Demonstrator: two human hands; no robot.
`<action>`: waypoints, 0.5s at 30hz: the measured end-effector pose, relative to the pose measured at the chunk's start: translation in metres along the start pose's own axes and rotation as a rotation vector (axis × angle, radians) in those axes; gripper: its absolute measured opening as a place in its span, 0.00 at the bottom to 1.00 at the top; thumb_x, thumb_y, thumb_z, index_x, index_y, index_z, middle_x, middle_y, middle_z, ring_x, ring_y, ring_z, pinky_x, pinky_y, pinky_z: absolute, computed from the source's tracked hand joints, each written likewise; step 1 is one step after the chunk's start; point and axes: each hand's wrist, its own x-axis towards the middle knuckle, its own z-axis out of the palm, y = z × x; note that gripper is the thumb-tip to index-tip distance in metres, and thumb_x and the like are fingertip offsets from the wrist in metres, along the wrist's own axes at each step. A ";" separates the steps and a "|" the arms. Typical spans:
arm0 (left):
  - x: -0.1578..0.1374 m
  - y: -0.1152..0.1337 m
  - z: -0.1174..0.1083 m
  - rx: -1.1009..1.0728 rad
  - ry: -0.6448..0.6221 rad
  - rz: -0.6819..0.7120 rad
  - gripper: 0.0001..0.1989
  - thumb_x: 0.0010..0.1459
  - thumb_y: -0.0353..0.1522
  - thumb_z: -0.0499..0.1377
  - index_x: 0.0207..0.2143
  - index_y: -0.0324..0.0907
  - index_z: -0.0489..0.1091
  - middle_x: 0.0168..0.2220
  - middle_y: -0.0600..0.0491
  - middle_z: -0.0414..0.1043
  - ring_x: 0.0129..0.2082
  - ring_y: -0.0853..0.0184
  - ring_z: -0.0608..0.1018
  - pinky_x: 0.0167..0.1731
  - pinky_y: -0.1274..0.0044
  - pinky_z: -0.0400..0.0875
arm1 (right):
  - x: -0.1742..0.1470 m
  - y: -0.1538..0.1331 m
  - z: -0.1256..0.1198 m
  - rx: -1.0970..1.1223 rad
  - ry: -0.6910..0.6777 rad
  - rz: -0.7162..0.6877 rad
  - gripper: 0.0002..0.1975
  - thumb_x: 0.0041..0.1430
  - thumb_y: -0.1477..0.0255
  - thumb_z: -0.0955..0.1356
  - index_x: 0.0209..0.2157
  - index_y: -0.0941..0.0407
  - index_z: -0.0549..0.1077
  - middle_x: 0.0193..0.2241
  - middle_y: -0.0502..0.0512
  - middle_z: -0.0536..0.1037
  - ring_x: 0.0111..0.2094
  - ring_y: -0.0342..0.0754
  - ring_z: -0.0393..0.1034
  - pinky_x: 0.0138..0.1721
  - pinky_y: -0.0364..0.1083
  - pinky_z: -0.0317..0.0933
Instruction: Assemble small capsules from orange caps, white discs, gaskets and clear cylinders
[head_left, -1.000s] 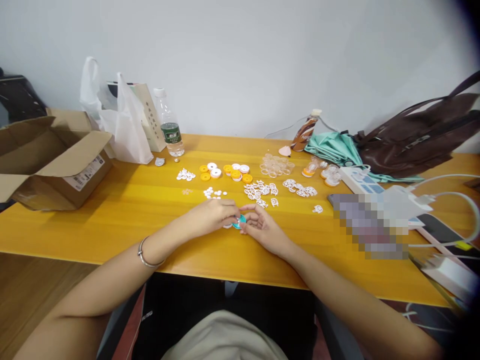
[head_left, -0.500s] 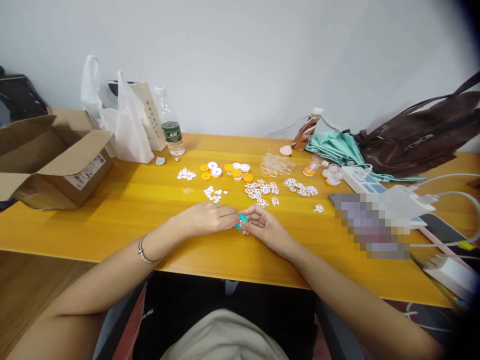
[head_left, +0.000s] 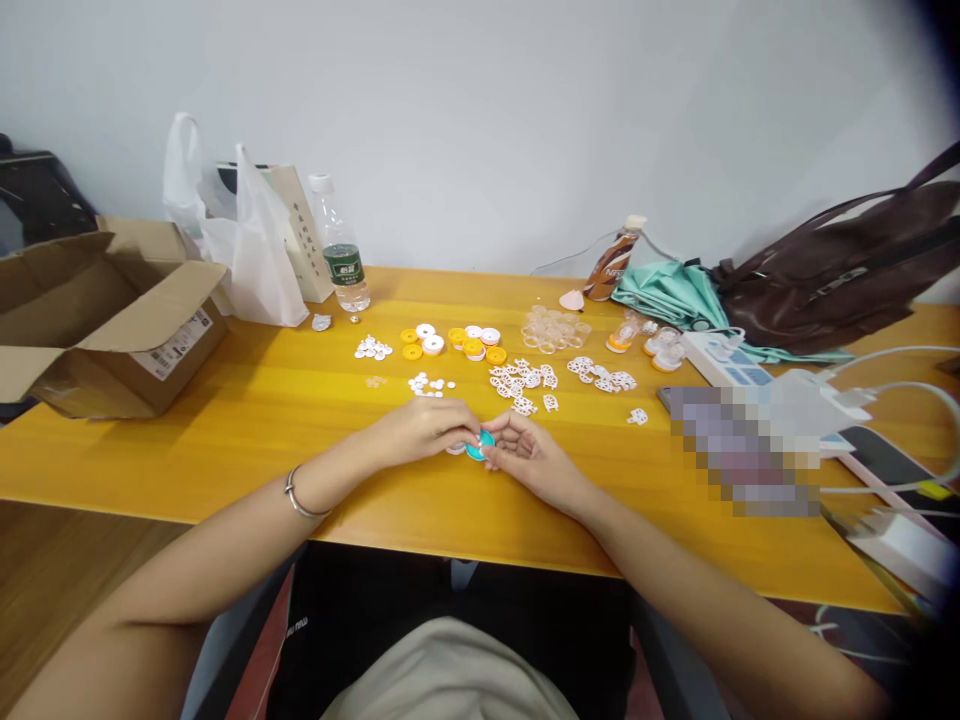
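You have both hands close together over the near middle of the table (head_left: 262, 400), with a teal disc (head_left: 474, 453) between them. Your right hand (head_left: 534, 462) grips the disc's right side between thumb and fingers, palm turned inward. Your left hand (head_left: 429, 428) comes in from the other side, its fingers bent and their tips against the disc near its upper left; you cannot tell from this view whether they pinch it or something small on it. A pale round piece (head_left: 456, 449) shows partly beneath your left fingers, just beside the disc. Beyond your left hand lie small white discs (head_left: 427, 385), with a heap of white pieces (head_left: 372, 347) farther back to the left. Behind those discs, you have 2 clusters of yellow and white wheels (head_left: 433, 345). Beyond your right hand are white cut-out pieces (head_left: 517, 378), 1 of them lying apart to the right, and clear rings (head_left: 551, 335) sit behind them. Off to your left stand an open cardboard box (head_left: 176, 345), a white plastic bag (head_left: 262, 265) and a clear bottle (head_left: 347, 268). Off to your right are a brown bottle (head_left: 611, 265), a mint-green cloth (head_left: 660, 292) and a dark brown bag (head_left: 840, 270).
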 end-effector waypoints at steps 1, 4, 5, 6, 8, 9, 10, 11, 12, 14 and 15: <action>0.001 0.000 0.000 -0.068 0.009 -0.067 0.08 0.59 0.32 0.54 0.35 0.38 0.71 0.30 0.51 0.74 0.29 0.72 0.74 0.31 0.82 0.68 | 0.000 0.000 0.000 0.001 -0.001 0.000 0.14 0.47 0.68 0.72 0.34 0.55 0.67 0.29 0.48 0.74 0.27 0.38 0.67 0.32 0.42 0.61; 0.003 0.003 -0.001 -0.222 0.033 -0.205 0.07 0.57 0.33 0.57 0.33 0.37 0.72 0.29 0.52 0.74 0.27 0.73 0.74 0.30 0.82 0.68 | 0.000 0.000 0.000 0.001 0.009 0.003 0.14 0.47 0.67 0.72 0.34 0.55 0.67 0.30 0.48 0.74 0.26 0.38 0.67 0.31 0.42 0.61; 0.004 0.003 -0.001 -0.260 0.036 -0.234 0.07 0.56 0.32 0.58 0.32 0.37 0.72 0.29 0.51 0.75 0.28 0.73 0.75 0.30 0.82 0.68 | 0.000 0.000 0.000 -0.003 0.015 0.004 0.14 0.47 0.67 0.72 0.34 0.56 0.67 0.30 0.48 0.74 0.26 0.38 0.67 0.31 0.42 0.61; 0.004 0.004 -0.002 -0.293 0.037 -0.265 0.07 0.55 0.32 0.58 0.31 0.37 0.72 0.29 0.51 0.75 0.28 0.73 0.75 0.29 0.82 0.68 | 0.000 0.000 0.000 -0.006 0.020 0.004 0.14 0.47 0.67 0.72 0.34 0.56 0.67 0.29 0.48 0.74 0.26 0.38 0.67 0.31 0.42 0.61; 0.005 0.004 -0.002 -0.368 0.024 -0.327 0.06 0.54 0.32 0.59 0.31 0.36 0.72 0.28 0.51 0.75 0.27 0.73 0.75 0.29 0.82 0.69 | 0.000 0.001 0.001 -0.010 0.026 0.000 0.14 0.47 0.67 0.72 0.33 0.56 0.67 0.30 0.48 0.73 0.26 0.38 0.67 0.31 0.42 0.61; 0.005 0.004 -0.001 -0.416 0.011 -0.357 0.06 0.54 0.32 0.59 0.32 0.36 0.71 0.28 0.51 0.74 0.27 0.73 0.75 0.28 0.82 0.69 | 0.000 0.001 0.001 -0.014 0.026 -0.001 0.13 0.47 0.67 0.72 0.33 0.56 0.67 0.30 0.48 0.74 0.26 0.38 0.67 0.32 0.42 0.61; 0.005 0.004 0.000 -0.468 0.000 -0.385 0.06 0.53 0.31 0.60 0.32 0.36 0.71 0.28 0.51 0.74 0.26 0.73 0.75 0.28 0.82 0.69 | 0.000 0.002 0.001 -0.016 0.027 -0.004 0.13 0.47 0.67 0.72 0.33 0.56 0.67 0.30 0.48 0.74 0.27 0.38 0.67 0.33 0.42 0.62; 0.006 0.003 0.001 -0.518 -0.006 -0.409 0.06 0.53 0.31 0.60 0.32 0.35 0.70 0.28 0.51 0.74 0.26 0.73 0.75 0.29 0.81 0.70 | 0.000 0.002 0.001 -0.019 0.026 -0.009 0.13 0.47 0.67 0.72 0.33 0.56 0.67 0.30 0.49 0.74 0.27 0.38 0.67 0.33 0.42 0.62; 0.006 0.003 0.002 -0.562 -0.009 -0.431 0.07 0.53 0.31 0.60 0.32 0.35 0.69 0.28 0.51 0.74 0.27 0.73 0.75 0.29 0.81 0.71 | -0.001 0.002 0.001 -0.021 0.026 -0.015 0.12 0.47 0.67 0.72 0.32 0.56 0.67 0.31 0.49 0.74 0.28 0.38 0.67 0.34 0.42 0.62; 0.005 0.003 0.004 -0.626 -0.010 -0.467 0.07 0.52 0.31 0.61 0.31 0.35 0.67 0.27 0.52 0.73 0.26 0.73 0.75 0.29 0.80 0.71 | -0.001 0.002 0.002 -0.028 0.023 -0.029 0.12 0.48 0.68 0.72 0.32 0.55 0.68 0.30 0.48 0.74 0.28 0.38 0.67 0.34 0.42 0.62; 0.005 0.003 0.004 -0.644 -0.010 -0.481 0.08 0.51 0.31 0.61 0.31 0.35 0.66 0.26 0.52 0.72 0.25 0.73 0.75 0.28 0.80 0.71 | -0.001 0.002 0.002 -0.032 0.018 -0.032 0.12 0.48 0.68 0.72 0.32 0.55 0.68 0.29 0.48 0.74 0.28 0.38 0.67 0.34 0.42 0.62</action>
